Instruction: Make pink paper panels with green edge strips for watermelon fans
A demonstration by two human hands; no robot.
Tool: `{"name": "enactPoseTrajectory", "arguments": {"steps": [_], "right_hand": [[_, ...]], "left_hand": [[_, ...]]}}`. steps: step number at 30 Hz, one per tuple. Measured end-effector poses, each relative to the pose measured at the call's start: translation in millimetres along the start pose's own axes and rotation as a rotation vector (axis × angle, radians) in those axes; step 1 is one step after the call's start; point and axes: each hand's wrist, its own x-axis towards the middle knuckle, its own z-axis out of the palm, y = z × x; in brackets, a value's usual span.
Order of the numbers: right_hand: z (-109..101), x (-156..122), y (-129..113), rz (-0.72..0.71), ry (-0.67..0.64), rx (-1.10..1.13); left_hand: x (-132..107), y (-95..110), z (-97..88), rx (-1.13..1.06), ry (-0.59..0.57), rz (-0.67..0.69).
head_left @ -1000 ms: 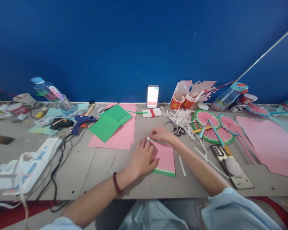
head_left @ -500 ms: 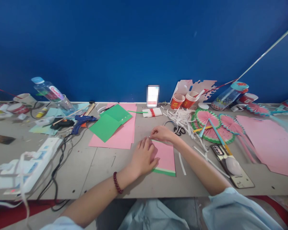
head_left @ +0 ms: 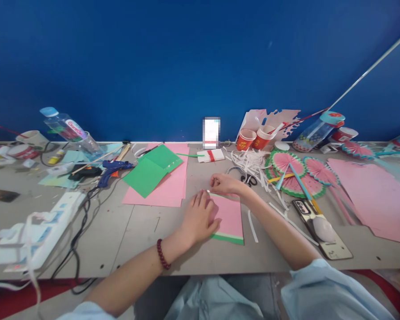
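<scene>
The grip of the left hand (head_left: 199, 218) is held apart, the palm laid on one pink sheet (head_left: 228, 213) with the thumb spread from the fingers. The fingers of the right hand (head_left: 225, 183) are curled at the sheet's far edge; whether its grip is closed on that edge cannot be told. The sheet is placed flat on the bench (head_left: 173, 262), its left part hidden by the left hand and its far right corner partly covered by the right wrist. Its near edge is bordered by one green band (head_left: 231, 239). One beaded bracelet (head_left: 163, 254) is worn on the left wrist; both sleeves are cut off below.

Just right of the sheet, one white strip (head_left: 252, 226) is seen; farther back, a tangle of strips (head_left: 250, 162) is too dense to be counted. One pair of scissors (head_left: 249, 180) is partly obscured there. Four paper fans (head_left: 288, 165) can be counted to the right, the largest partly covered by another. One phone (head_left: 333, 246) is overlaid by a white rounded object (head_left: 323, 230), not clearly identified. To the left, green paper (head_left: 153, 171) is rested on pink paper (head_left: 163, 195); whether one folded sheet or two is shown in green cannot be determined. One power strip (head_left: 58, 231) is seen beyond, its leads cut off at the left.
</scene>
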Motion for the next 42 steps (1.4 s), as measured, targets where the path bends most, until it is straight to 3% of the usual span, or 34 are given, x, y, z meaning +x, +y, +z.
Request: {"name": "enactPoseTrajectory", "arguments": {"steps": [6, 26, 35, 42], "right_hand": [[0.8, 0.4, 0.5, 0.0, 0.018, -0.056], [0.3, 1.1, -6.9, -0.029, 0.021, -0.256], [-3.6, 7.2, 14.0, -0.006, 0.003, -0.315], [-10.4, -0.5, 10.0, -0.021, -0.051, -0.364]], "left_hand": [[0.8, 1.5, -3.5, 0.021, -0.038, -0.005], [-0.6, -1.3, 4.1, -0.029, 0.021, -0.004], [-0.3, -0.8, 1.9, -0.013, 0.006, -0.006], [0.1, -2.9, 2.9, -0.007, 0.0, -0.011]]}}
